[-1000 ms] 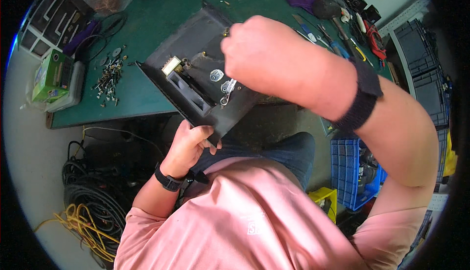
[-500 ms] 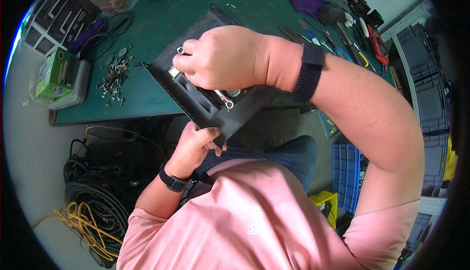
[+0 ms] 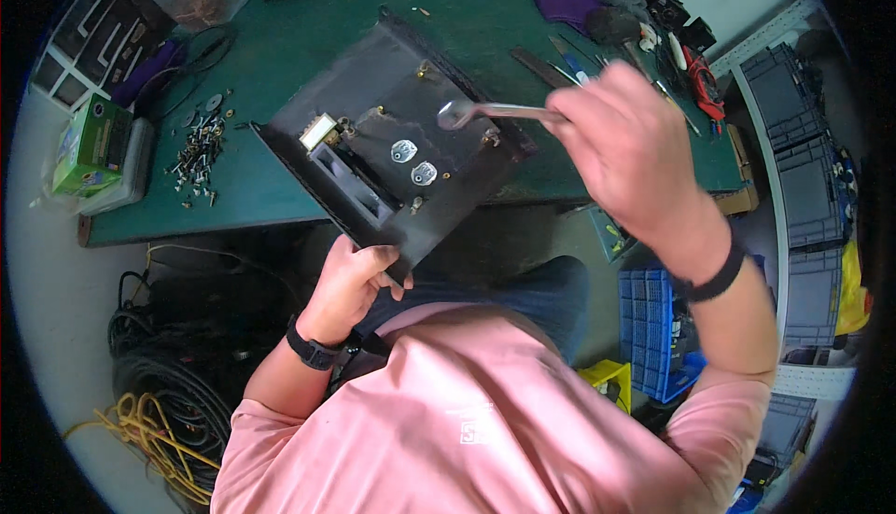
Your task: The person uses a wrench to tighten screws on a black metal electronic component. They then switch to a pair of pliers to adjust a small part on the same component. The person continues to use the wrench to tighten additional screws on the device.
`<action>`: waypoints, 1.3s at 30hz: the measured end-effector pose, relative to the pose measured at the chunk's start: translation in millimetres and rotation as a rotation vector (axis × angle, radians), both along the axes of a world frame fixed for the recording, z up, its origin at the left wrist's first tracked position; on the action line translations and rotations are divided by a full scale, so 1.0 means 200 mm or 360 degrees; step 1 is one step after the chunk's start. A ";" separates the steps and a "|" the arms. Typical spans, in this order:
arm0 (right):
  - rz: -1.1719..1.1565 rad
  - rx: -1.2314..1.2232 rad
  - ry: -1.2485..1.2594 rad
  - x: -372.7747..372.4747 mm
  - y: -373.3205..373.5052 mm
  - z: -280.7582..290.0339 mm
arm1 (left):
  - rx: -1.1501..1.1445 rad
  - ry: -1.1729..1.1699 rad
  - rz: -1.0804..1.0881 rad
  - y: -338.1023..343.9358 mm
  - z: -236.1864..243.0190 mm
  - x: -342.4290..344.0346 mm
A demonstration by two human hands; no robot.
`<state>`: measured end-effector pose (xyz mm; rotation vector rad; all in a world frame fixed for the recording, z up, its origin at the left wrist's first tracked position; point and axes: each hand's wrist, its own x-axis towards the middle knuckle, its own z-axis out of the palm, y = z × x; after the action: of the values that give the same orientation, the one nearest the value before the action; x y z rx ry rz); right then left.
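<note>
My left hand (image 3: pixel 353 283) is closed on the near corner of a black metal panel (image 3: pixel 327 94), thumb on top. The panel lies tilted over the bench's front edge. On its face are two round silver fittings (image 3: pixel 403 150), several brass-coloured bolts (image 3: pixel 423 71), a white block-like part (image 3: pixel 318 131) and a dark rectangular housing (image 3: pixel 350 183). My right hand (image 3: pixel 623 145) is closed around a silver wrench (image 3: pixel 504 111), slightly blurred. The wrench's ring end hangs above the panel's right part; whether it touches anything there I cannot tell.
A pile of loose screws and washers (image 3: pixel 198 152) lies on the green bench (image 3: pixel 271 66), beside a green box (image 3: pixel 91 145). Hand tools and red-handled pliers (image 3: pixel 702 85) are at the right. Blue crates (image 3: pixel 646 327) and coiled black cables (image 3: pixel 177 374) stand below.
My right hand has moved right, away from over the panel, carrying the wrench with it. The panel's fittings now show. My left hand keeps its hold on the corner.
</note>
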<state>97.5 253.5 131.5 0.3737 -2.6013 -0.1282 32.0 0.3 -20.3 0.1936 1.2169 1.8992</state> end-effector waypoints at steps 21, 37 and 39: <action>-0.0328 -0.3541 -0.0862 0.21 -0.31 -0.50 | 0.0027 0.0000 0.0029 0.02 0.01 0.02; -0.0692 -0.2914 -0.1212 0.17 -0.06 -0.34 | 0.0021 0.0023 -0.0006 0.01 -0.01 0.01; -0.0759 -0.2896 -0.1296 0.15 -0.01 -0.31 | 0.0028 -0.0015 0.0032 0.01 0.01 0.02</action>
<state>127.8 251.4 69.0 -0.9879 -2.1667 2.3418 36.1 2.6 -19.2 0.1824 1.2006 1.9265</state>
